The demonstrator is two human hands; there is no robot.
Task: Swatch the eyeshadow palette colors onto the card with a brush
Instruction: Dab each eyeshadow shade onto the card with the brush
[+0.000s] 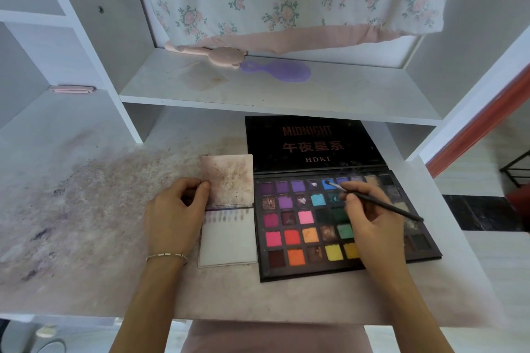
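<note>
Over the palette (341,226), brush (378,201) slanting (bristles up-left, blue pan).

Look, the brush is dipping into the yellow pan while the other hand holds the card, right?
Not quite. The head view shows the brush tip in a blue pan in the palette's top row, not a yellow one. The right hand holds the brush, and the left hand does hold the card.

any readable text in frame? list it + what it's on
"MIDNIGHT": top line on the open palette lid
"午夜星系": middle line on the same lid
"HDKT": bottom line on the same lid
No readable text on the card, the brush or the shelf items.
</note>
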